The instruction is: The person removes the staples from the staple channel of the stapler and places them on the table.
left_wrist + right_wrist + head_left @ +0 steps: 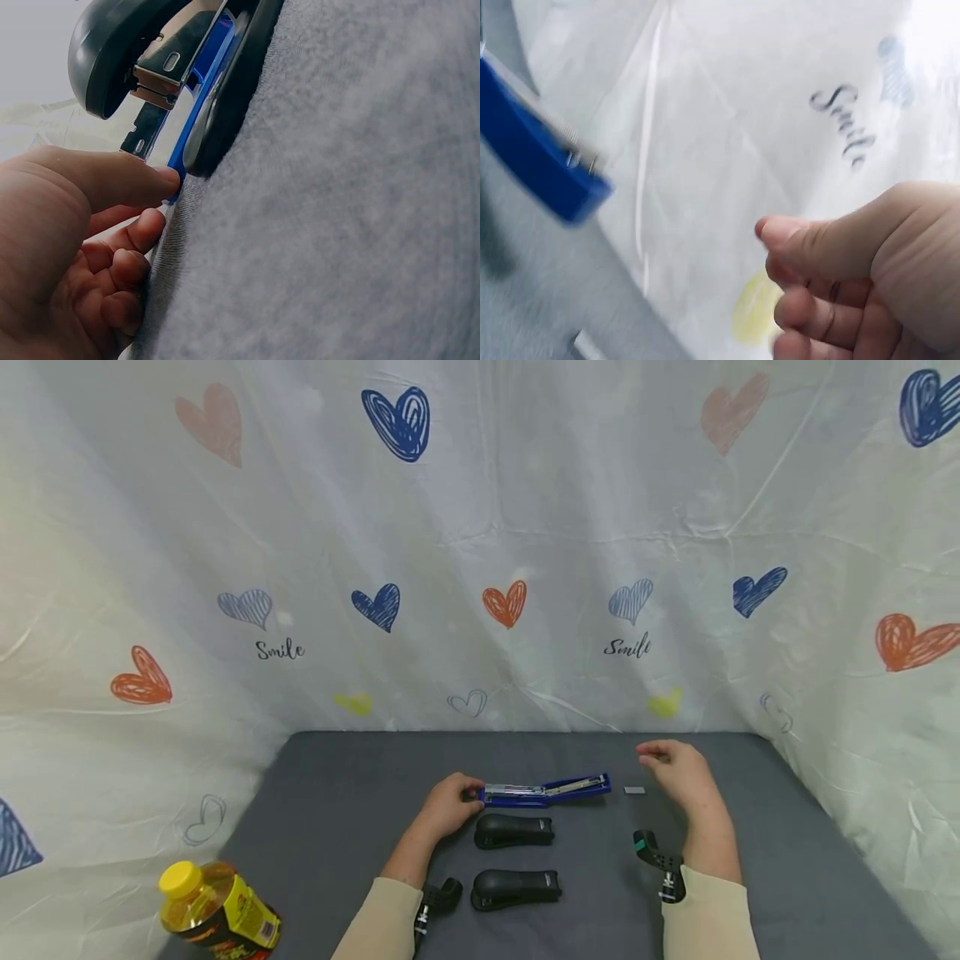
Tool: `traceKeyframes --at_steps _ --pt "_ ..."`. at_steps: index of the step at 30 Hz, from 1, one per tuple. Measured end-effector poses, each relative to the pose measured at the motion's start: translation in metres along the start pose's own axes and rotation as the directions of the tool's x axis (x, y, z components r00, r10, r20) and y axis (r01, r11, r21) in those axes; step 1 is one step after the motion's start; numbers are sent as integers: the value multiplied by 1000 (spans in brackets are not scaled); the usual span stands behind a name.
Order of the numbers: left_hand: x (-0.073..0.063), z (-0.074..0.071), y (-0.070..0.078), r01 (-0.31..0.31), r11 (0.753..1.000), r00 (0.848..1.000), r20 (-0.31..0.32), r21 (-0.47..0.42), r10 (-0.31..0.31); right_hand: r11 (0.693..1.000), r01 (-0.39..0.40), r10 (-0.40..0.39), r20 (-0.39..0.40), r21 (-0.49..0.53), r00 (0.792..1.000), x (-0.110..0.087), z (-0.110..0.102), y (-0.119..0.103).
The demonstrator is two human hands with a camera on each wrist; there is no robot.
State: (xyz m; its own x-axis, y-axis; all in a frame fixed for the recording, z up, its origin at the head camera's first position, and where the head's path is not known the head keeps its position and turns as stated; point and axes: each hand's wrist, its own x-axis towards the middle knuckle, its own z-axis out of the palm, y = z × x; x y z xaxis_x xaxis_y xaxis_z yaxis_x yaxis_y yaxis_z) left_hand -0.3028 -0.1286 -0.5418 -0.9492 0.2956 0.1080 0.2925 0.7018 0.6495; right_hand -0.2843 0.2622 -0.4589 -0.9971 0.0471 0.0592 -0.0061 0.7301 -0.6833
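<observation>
A blue stapler [512, 797] lies opened out flat on the dark table, its right arm tilted up. At its left end, my left hand [448, 808] grips the stapler; in the left wrist view the thumb [142, 180] presses on the blue base. My right hand [677, 770] is raised to the right of the stapler, fingers loosely curled toward the thumb, with nothing showing between them in the right wrist view. Below it, a small grey strip [634, 790], like a row of staples, lies just beyond the stapler's right end.
Two black staplers [513, 831] [516, 889] lie one in front of the other, nearer me than the blue one. A bottle with a yellow cap [180, 880] stands at the front left. Behind the table hangs a white curtain [495, 510] printed with hearts.
</observation>
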Motion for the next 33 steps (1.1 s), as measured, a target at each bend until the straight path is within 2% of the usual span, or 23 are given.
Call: traceKeyframes --at_steps 8,15,20,23,27,33 --pt "-1 1 -1 6 1000 1000 -5 8 -6 988 38 -38 -3 148 999 -8 1 -24" --pt "-3 2 0 -3 1000 1000 -9 -3 3 981 140 -136 -41 134 990 -10 1 -41" --pt "-2 1 -1 6 1000 1000 -15 -4 -6 964 215 -210 -45 159 977 -11 6 -56" --pt "-1 2 -1 -12 1000 1000 -15 15 12 954 250 -245 -52 167 968 -11 12 -63" --pt "1 2 -1 -19 1000 1000 -11 21 20 940 285 -285 -28 188 958 -7 22 -70" --pt "-1 1 -2 2 1000 1000 -10 11 -2 917 299 -325 60 265 944 2 43 -81"
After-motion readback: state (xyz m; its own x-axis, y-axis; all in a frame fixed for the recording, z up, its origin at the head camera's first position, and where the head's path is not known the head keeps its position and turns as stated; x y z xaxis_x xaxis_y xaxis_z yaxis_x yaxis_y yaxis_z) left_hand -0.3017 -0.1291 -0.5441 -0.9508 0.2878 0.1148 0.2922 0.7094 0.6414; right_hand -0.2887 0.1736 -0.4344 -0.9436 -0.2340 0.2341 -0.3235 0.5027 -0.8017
